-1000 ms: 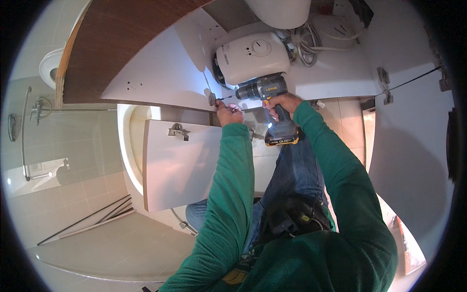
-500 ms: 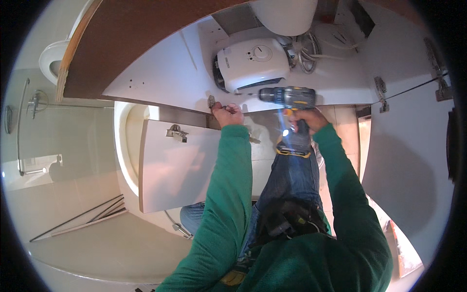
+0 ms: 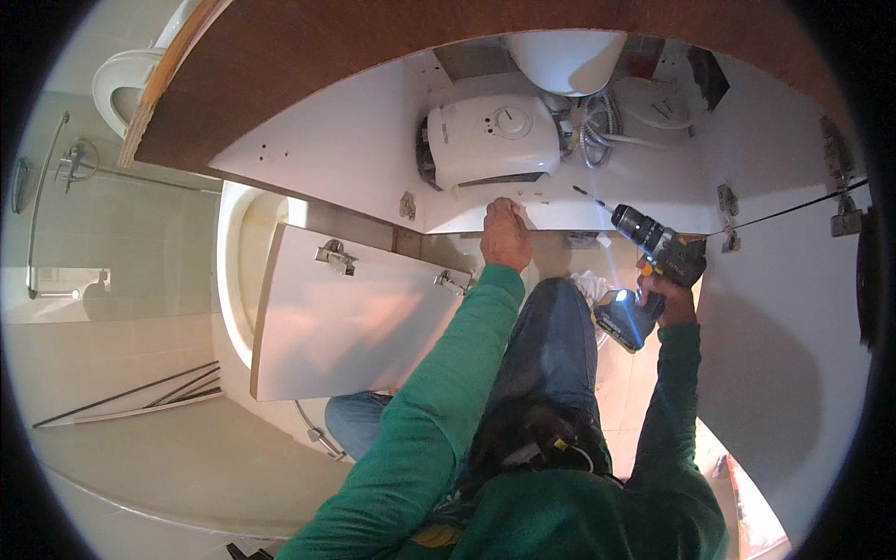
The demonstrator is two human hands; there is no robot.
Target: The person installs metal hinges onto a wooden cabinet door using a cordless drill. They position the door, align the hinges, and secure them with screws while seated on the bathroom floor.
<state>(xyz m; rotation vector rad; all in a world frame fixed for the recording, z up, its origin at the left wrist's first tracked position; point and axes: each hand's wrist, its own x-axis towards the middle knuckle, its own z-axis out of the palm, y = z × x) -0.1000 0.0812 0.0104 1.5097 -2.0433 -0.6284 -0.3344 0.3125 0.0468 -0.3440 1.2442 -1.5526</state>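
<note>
My right hand (image 3: 670, 297) is wrapped around the grip of a cordless drill (image 3: 658, 245) with a long bit, which points up and left over the cabinet floor's front edge. The drill's work light is on. My left hand (image 3: 507, 238) reaches to the front of the white cabinet floor (image 3: 635, 201), fingers drawn together; whatever they pinch is hidden. A few small screws (image 3: 534, 198) lie just beyond its fingertips. Left of it, a hinge plate (image 3: 408, 206) sits on the cabinet's side wall. A detached door (image 3: 350, 322) with two cup hinges (image 3: 336, 258) stands beside my left arm.
Inside the cabinet are a white water heater (image 3: 495, 140), coiled metal hoses (image 3: 597, 131) and a white basin underside (image 3: 569, 61). An open door (image 3: 775, 327) hangs on hinges at the right. A bathtub (image 3: 238, 280) is on the left; a brown countertop (image 3: 308, 51) overhangs above.
My left hand has moved right, from the hinge plate to the cabinet floor. The drill has swung right and tilted away from that plate. The detached door's second hinge now shows.
</note>
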